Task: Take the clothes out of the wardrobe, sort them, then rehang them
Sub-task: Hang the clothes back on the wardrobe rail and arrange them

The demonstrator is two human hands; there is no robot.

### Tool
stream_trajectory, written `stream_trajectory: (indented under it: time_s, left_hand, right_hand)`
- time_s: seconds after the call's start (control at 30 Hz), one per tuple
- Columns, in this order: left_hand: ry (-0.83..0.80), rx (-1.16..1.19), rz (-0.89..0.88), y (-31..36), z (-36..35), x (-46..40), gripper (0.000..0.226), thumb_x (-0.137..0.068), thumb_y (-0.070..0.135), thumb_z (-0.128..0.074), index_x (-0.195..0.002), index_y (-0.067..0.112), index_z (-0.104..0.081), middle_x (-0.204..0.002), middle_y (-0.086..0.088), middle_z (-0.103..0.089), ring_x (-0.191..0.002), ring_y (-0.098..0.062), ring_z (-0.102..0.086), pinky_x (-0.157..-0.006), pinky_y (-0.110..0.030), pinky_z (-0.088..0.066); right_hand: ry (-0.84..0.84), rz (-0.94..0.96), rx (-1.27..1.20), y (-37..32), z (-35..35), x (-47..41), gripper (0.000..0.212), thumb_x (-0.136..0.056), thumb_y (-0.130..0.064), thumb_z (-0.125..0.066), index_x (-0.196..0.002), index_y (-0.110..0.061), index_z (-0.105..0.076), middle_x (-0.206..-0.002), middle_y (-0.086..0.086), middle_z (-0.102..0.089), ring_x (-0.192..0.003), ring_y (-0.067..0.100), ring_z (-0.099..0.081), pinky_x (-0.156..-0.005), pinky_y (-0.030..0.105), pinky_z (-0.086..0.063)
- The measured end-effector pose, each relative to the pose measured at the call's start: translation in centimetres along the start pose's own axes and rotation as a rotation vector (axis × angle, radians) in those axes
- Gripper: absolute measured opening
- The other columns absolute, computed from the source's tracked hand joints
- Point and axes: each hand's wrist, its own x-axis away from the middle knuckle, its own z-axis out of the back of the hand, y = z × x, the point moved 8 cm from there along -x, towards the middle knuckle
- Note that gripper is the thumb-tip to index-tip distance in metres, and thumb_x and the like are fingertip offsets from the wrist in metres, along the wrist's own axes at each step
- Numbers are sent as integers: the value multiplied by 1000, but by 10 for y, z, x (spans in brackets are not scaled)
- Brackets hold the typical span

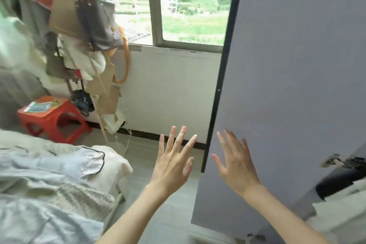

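Wardrobe door (297, 65) ajar, white folded clothes (344, 212) inside

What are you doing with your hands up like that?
A person stands beside an open wardrobe door, near a window. Both hands are raised with fingers spread: the left hand is in front of the wall and floor, the right hand in front of the door. Neither holds anything. Some light clothes lie on the bed to the left, and bags hang on a rack by a red stool.
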Motion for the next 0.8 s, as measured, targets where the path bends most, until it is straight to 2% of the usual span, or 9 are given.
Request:
stream_trajectory:
  time_s: [0.1, 0.23, 0.4, 0.5, 0.57, 0.67, 0.73, 0.8]
  left_hand:
    - [17, -45, 161, -83, 24, 52, 57, -85, 36, -38, -141, 26, -34, -150, -10, -29, -141, -31, -13, -105, -60, -19]
    - [25, -176, 397, -196, 67, 132, 57, -84, 36, -38, -140, 27, -35, -149, -11, -33, -140, -31, -15, -110, -58, -17]
    - [10, -310, 707, -306, 122, 253, 55, -86, 38, -34, -141, 28, -33, -150, -12, -30, -139, -30, -13, -112, -55, -15]
    - [-2, -345, 870, -345, 146, 326, 56, -88, 39, -32, -143, 29, -28, -152, -10, -26, -141, -28, -8, -109, -49, -7]
    - [-23, -367, 1000, -365, 162, 371, 57, -89, 41, -30, -144, 31, -23, -154, -7, -20, -142, -25, -1, -109, -46, -2]
    - [23, -370, 1153, -383, 184, 432, 59, -87, 50, -13, -144, 38, -3, -154, 1, 6, -139, -15, 23, -113, -42, 15]
    - [63, -367, 1245, -393, 196, 469, 59, -86, 50, -10, -143, 39, -3, -153, 3, 8, -138, -14, 25, -112, -43, 13]
    - [60, -373, 1347, -405, 204, 506, 56, -88, 45, -18, -143, 37, -10, -154, 0, 0, -140, -16, 18, -113, -44, 8]
  right_hand:
    - [-11, 156, -77, -94, -30, -25, 57, -88, -42, -38, -134, -10, -41, -138, 13, -47, -128, 28, -45, -104, 49, -28]
    - [-36, 377, -148, -236, -73, -43, 57, -87, -38, -52, -135, -10, -41, -138, 13, -47, -128, 30, -45, -103, 54, -30]
    - [-153, 595, -239, -404, -122, -34, 59, -88, -45, -33, -137, -13, -41, -142, 10, -44, -133, 27, -40, -108, 50, -23]
    - [-211, 742, -292, -488, -144, -13, 59, -91, -48, -29, -137, -13, -39, -142, 9, -44, -132, 28, -40, -108, 50, -23]
    - [-251, 834, -327, -539, -156, 1, 60, -94, -52, -18, -139, -15, -35, -142, 9, -44, -133, 27, -38, -108, 50, -21]
    - [-318, 959, -345, -607, -178, 22, 62, -93, -53, -20, -139, -14, -38, -142, 9, -44, -134, 27, -38, -109, 50, -21]
    - [-388, 1033, -366, -650, -194, 38, 65, -90, -53, -22, -142, -16, -34, -146, 8, -38, -137, 26, -32, -111, 47, -17]
    - [-431, 1121, -395, -690, -208, 55, 71, -87, -55, -14, -146, -18, -25, -152, 6, -27, -142, 23, -20, -114, 43, -5]
